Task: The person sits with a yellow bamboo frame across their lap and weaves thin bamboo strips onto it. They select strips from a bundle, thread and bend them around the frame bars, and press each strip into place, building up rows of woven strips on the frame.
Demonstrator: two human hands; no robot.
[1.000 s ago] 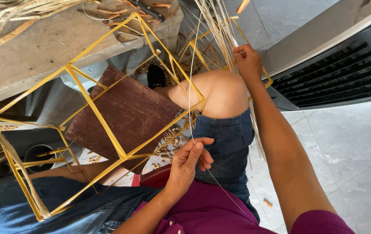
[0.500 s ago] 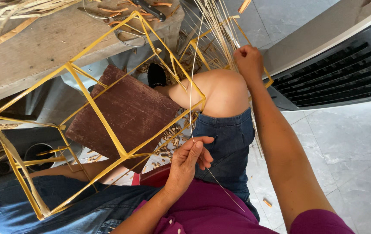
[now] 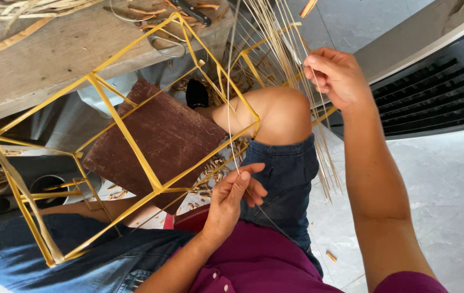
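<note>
pinching a thin strip (image 3: 231, 116) in your left hand (image 3: 231, 199), your right hand (image 3: 336, 76) grips the strips (image 3: 275, 49) beside the yellow frame (image 3: 134, 141).

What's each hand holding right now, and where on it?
Left hand pinches a thin strand at its lower stretch; right hand grips the strand's upper part.

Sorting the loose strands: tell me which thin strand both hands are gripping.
The single thin strip running from the left hand up across the knee toward the right hand; the other strips hang loose.

Single head-worn view, steep downward look at close range over lap; left hand (image 3: 232, 198), right hand (image 3: 338, 76), yellow strip frame (image 3: 134, 146) fill frame, floor right
</note>
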